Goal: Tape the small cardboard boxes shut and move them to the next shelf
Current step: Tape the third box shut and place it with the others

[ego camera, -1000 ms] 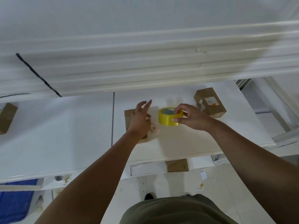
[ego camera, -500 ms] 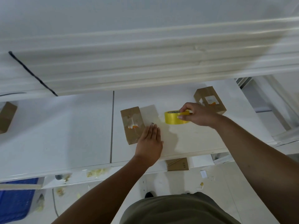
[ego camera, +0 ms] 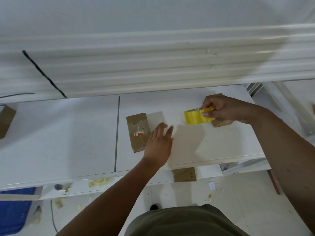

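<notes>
at the far left edge a cardboard box (ego camera: 6, 120) sits on the white shelf (ego camera: 59, 142). right of the shelf seam, a small box (ego camera: 138, 132) lies flat with a torn label on top. just right of it the left hand (ego camera: 159, 145) is open, fingers spread, blurred; i cannot tell if it touches the box. further right, the right hand (ego camera: 225, 110) pinches a yellow tape roll (ego camera: 197, 116), above another box (ego camera: 219, 122) mostly hidden behind it.

Dim, even light; upper shelf edge motion-blurred, edges bowed by wide-angle.
</notes>
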A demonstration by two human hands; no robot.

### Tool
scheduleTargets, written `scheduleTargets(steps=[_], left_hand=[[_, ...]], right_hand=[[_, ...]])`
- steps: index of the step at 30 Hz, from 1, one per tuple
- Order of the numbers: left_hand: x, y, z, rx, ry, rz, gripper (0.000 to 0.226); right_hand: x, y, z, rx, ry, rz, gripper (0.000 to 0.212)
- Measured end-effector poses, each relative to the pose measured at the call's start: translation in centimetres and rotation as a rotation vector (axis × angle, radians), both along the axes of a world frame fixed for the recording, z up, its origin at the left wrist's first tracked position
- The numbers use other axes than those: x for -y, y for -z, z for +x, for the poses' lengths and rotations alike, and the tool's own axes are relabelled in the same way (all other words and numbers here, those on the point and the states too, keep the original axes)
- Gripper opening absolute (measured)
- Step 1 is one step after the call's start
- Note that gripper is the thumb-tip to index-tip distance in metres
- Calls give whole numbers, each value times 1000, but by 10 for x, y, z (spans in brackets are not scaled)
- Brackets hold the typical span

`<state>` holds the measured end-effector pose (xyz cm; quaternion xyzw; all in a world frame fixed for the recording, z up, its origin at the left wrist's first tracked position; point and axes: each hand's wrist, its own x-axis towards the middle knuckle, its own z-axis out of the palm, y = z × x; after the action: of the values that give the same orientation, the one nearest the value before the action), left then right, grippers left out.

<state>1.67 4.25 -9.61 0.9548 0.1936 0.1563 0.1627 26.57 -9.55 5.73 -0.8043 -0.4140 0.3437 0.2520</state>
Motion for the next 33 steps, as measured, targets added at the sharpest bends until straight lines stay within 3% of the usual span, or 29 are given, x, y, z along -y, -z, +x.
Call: scheduleTargets(steps=[2, 4, 6, 7, 8, 14, 19, 25, 29, 33], left_hand=[[-2, -13, 16, 207, -141, -409, 49], [-8, -32, 36, 330, -345, -1087, 53], [-19, -48, 50, 389, -403, -1793, 61], [-25, -50, 53, 408, -383, -2031, 63], [-29, -52, 53, 418, -367, -2136, 62], [-26, -36, 31, 486, -296, -1936, 11], [-46, -39, -3, 559, -482, -1632, 13], [-81, -62, -54, 390, -611, -1520, 21], [-91, -64, -67, 528, -748, -1394, 15], [-87, -56, -63, 641, -820, -1083, 16]], right_hand=[[-1, -4, -1, -44, -9, 1, 20], [0, -8, -5, -132, -8, 48, 26], [1, -11, -9, -248, 5, 109, 31], [1, -11, -10, -291, 9, 129, 30], [2, -12, -11, -320, 10, 144, 29], [5, -8, -13, -427, 30, 200, 26], [-10, 7, -24, -381, -24, 147, 37], [-48, 16, -49, -428, -187, 194, 28], [-75, 17, -57, -453, -253, 184, 26], [-97, 23, -67, -440, -193, 226, 20]])
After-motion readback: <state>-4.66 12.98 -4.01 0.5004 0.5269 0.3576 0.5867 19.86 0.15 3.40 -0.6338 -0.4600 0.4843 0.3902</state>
